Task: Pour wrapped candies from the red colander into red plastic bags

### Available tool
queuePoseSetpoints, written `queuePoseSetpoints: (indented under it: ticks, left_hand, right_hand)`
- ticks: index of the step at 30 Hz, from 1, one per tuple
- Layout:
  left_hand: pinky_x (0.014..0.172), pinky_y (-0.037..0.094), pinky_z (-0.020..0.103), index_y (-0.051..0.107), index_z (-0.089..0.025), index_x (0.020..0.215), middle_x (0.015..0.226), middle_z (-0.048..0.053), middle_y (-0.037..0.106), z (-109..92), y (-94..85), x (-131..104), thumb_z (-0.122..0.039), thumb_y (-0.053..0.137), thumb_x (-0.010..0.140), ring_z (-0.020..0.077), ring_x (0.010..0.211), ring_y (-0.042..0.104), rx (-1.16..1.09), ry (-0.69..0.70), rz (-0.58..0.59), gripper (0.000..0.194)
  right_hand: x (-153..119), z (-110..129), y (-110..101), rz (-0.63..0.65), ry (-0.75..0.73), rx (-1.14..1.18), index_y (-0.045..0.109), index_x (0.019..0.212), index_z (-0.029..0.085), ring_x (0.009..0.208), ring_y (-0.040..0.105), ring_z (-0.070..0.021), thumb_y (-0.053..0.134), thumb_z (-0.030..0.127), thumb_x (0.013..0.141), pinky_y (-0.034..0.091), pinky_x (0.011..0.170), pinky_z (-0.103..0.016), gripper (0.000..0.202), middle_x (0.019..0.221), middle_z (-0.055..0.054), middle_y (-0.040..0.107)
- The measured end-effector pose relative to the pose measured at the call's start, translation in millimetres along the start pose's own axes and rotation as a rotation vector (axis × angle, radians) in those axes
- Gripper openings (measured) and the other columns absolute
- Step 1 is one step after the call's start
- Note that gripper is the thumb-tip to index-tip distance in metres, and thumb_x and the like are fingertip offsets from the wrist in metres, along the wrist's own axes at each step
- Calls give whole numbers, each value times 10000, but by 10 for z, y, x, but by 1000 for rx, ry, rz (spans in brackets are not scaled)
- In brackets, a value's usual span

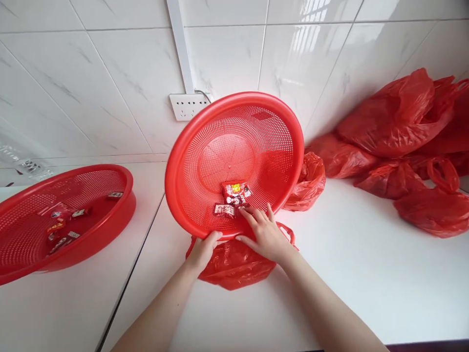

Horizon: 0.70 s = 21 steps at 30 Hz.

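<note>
A red mesh plastic basket (227, 156) is tipped up toward me, its near rim low over a red plastic bag (234, 266) on the white tabletop. My left hand (205, 249) grips that rim with the thumb on top; its fingers are hidden beneath. Inside the basket, a red snack packet (236, 191) and a smaller wrapped piece (224, 209) lie near the low side. My right hand (262, 230) reaches over the rim, fingers spread and fingertips touching the small wrapped pieces. I cannot tell whether it pinches any of them.
At left stands a second red basket (110, 232) with several small packets in it. Several filled red bags (395, 117) are heaped at the right by the tiled wall. A clear plastic bottle (27, 164) and a wall socket (186, 106) are at the back. A seam divides the tabletop.
</note>
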<state>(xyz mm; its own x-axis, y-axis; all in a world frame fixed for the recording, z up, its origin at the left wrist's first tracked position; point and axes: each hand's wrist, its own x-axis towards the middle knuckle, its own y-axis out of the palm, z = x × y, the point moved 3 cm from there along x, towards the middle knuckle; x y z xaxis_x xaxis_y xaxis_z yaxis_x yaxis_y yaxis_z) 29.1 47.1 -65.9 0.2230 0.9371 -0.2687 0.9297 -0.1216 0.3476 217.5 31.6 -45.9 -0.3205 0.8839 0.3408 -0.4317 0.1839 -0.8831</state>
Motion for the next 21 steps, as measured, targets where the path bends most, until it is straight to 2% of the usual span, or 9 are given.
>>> queuePoseSetpoints:
  ticks: [3,6,9,11,13,15,17,19,21]
  left_hand:
    - [933,505,426,689,-163,1060,1025,80,728,-40,22,24,-171,587,758,304,1113,622,-66,7,70,318]
    - [935,502,433,698,-159,1043,1018,80,729,-82,60,26,-143,571,745,312,1110,622,-141,-13,106,325]
    - [928,501,438,713,-149,1009,990,89,735,-62,123,0,-155,565,747,327,1094,629,-186,-99,171,302]
    - [929,497,440,712,-138,1007,985,94,737,-46,138,-7,-159,563,746,331,1082,634,-200,-113,170,301]
    - [934,492,452,707,-117,999,974,103,739,-54,113,7,-158,563,731,336,1068,640,-201,-79,113,307]
    - [944,486,469,703,-90,973,955,115,740,-85,64,36,-160,564,707,341,1055,644,-198,-38,44,308]
    - [952,481,482,700,-71,947,938,126,740,-129,18,68,-166,568,686,343,1042,649,-205,-11,4,308]
    - [957,479,487,698,-64,942,949,133,738,-166,-10,92,-183,566,685,342,1040,650,-227,-12,-1,312]
    - [951,486,480,699,-62,936,968,139,736,-192,-23,108,-198,558,696,339,1036,652,-244,-12,13,311]
  right_hand:
    - [3,7,-82,2,-38,65,549,1234,220,1133,571,-252,521,438,909,239,1137,-584,392,1221,-120,594]
    - [-5,49,-122,-63,-67,64,586,1083,190,1258,486,-293,538,449,894,209,1140,-609,324,1360,-159,509]
    - [-20,56,-80,-79,-69,33,468,1304,150,1392,325,-341,510,531,888,96,1125,-683,566,1495,-204,357]
    - [-27,37,-33,-39,-75,24,325,1445,151,1404,307,-342,501,544,890,97,1118,-692,702,1503,-206,347]
    - [-30,23,-5,21,-106,67,307,1471,182,1364,382,-319,520,495,898,194,1123,-646,687,1471,-179,413]
    - [-29,26,-22,51,-126,162,440,1397,223,1259,507,-269,504,384,931,361,1081,-537,498,1375,-127,535]
    - [-24,45,-91,23,-98,300,557,1283,248,1113,605,-217,461,290,958,480,977,-417,341,1234,-76,639]
    - [-21,76,-185,-38,-48,453,598,1218,253,999,650,-186,444,268,971,526,889,-346,292,1129,-48,686]
    - [-22,120,-261,-52,-38,566,594,1222,249,985,658,-177,452,270,971,536,873,-323,289,1124,-39,689]
